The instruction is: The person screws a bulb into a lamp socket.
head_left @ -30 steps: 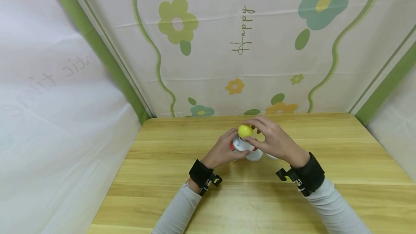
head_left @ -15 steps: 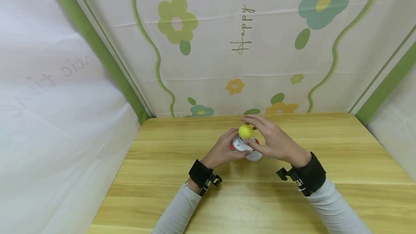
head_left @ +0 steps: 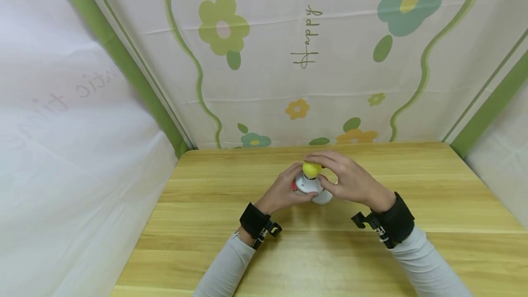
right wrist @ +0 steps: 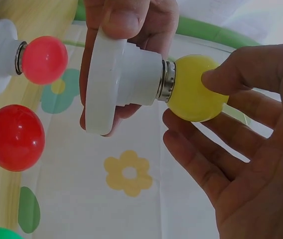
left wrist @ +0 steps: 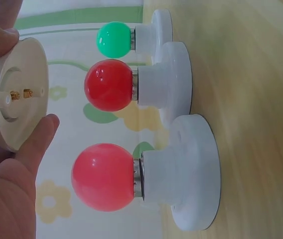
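Note:
My left hand (head_left: 283, 189) grips a white lamp holder (right wrist: 126, 74) by its round base, off the table. The left wrist view shows this base's underside with two brass contacts (left wrist: 28, 93). A yellow light bulb (right wrist: 195, 88) sits in the holder's socket, its metal collar partly visible. My right hand (head_left: 350, 180) has thumb and fingers around the bulb, the thumb touching it in the right wrist view. Below the hands stand several more white holders with bulbs: a pinkish-red bulb (left wrist: 104, 177), a darker red bulb (left wrist: 109, 84) and a green bulb (left wrist: 114, 40).
The other holders stand in a row on the wooden table (head_left: 321, 251), mostly hidden by my hands in the head view. Behind the table hangs a flower-printed white cloth (head_left: 264, 68). Another white cloth (head_left: 82, 150) hangs at the left.
My right fingers have spread a little off the yellow bulb, then come back around it, turned slightly. The left hand and the lamp holder have stayed almost in place.

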`<move>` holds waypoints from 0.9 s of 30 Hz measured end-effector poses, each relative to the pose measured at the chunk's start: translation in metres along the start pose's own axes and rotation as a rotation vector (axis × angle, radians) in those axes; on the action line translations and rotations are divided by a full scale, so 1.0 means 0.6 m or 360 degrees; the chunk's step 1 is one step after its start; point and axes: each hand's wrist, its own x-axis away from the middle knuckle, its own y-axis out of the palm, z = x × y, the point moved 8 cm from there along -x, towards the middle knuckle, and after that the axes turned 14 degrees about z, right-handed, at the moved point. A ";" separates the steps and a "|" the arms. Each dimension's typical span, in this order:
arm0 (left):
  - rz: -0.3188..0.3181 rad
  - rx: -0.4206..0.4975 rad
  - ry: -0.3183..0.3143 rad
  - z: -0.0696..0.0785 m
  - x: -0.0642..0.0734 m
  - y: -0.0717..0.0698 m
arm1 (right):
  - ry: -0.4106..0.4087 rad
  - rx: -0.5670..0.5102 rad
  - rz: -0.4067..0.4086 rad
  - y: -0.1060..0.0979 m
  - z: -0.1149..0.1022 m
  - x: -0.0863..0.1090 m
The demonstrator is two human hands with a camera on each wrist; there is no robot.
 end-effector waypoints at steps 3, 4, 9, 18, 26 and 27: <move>0.0000 0.0006 0.0000 0.001 0.000 0.001 | -0.0011 0.0003 0.0019 -0.001 0.001 0.000; 0.0001 0.0008 0.0001 0.002 0.000 0.001 | -0.0012 0.0004 0.0024 -0.001 0.002 -0.001; 0.0004 0.0008 0.0001 0.004 0.001 0.001 | -0.0007 0.0038 0.0051 -0.002 0.005 -0.001; -0.0022 0.0014 -0.0026 -0.001 0.002 0.005 | 0.0030 0.0104 0.0044 -0.001 0.009 0.000; -0.0041 0.0020 0.0005 -0.001 0.003 0.009 | 0.0102 0.0001 -0.0065 0.004 0.011 0.005; -0.0044 0.0020 0.0005 -0.001 0.004 0.009 | 0.0101 -0.0030 -0.0083 0.005 0.010 0.006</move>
